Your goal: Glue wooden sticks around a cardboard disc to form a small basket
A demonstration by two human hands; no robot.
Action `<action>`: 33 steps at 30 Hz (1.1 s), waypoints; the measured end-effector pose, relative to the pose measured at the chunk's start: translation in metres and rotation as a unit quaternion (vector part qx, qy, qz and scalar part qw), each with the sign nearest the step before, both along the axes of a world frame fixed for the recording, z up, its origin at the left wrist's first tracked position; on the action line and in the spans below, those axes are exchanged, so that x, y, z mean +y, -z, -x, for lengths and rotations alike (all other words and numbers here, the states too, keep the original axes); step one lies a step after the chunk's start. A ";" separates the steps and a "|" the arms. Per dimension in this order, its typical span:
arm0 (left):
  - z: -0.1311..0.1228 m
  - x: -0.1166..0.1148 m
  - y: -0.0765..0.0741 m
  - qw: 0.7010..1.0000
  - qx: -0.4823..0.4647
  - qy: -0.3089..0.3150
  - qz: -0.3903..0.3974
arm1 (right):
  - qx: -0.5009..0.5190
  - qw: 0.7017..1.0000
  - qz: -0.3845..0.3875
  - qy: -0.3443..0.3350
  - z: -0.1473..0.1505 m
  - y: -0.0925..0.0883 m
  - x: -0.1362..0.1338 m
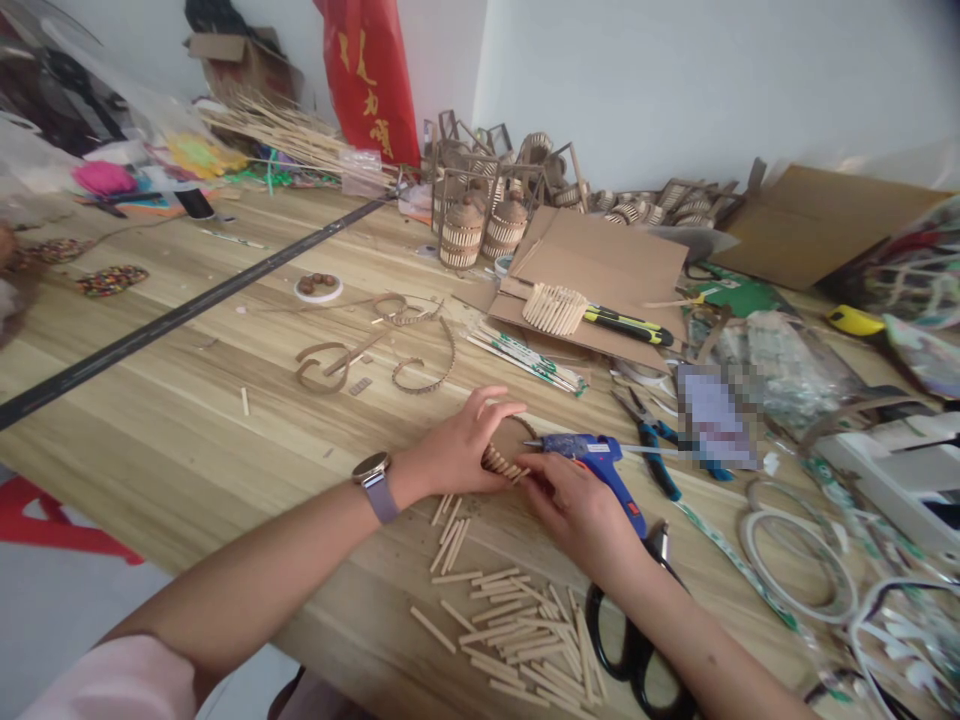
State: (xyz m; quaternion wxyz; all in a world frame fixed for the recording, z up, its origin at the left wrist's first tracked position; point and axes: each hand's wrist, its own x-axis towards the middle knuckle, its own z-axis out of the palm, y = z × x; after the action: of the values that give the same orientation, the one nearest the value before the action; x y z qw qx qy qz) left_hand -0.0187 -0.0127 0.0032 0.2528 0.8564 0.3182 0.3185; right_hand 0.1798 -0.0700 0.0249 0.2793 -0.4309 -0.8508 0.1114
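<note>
My left hand (466, 440) is curled around a small round ring with short wooden sticks (501, 462) set side by side along its near edge. At that row's right end, my right hand (566, 500) has its thumb and fingers pinched on a short stick, partly hidden by the fingertips. Just behind the right hand lies a blue glue gun (592, 450), its nozzle close to the ring and a glue stick in its back. A loose pile of short wooden sticks (525, 630) lies on the table below both hands.
Black scissors (637, 650) lie under my right forearm. Pliers (656, 455) and tape rolls (799, 560) sit to the right. Behind are cardboard sheets (600, 270) with a utility knife (630, 325), and stick-covered lanterns (461, 235). Curled strips (322, 365) lie left of centre.
</note>
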 end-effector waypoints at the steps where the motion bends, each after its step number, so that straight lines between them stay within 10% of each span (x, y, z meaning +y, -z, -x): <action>1: 0.000 0.000 0.000 1.000 0.001 -0.001 -0.002 | -0.002 1.000 -0.002 0.003 0.000 0.001 0.000; 33: -0.007 -0.009 -0.004 0.999 0.023 -0.021 -0.039 | -0.050 0.995 -0.080 -0.024 0.001 0.009 0.003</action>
State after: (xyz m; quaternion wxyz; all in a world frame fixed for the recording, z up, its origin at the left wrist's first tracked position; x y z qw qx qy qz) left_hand -0.0117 -0.0213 0.0069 0.2053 0.8656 0.3294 0.3163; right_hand 0.1789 -0.0669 0.0163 0.2669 -0.3919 -0.8800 0.0279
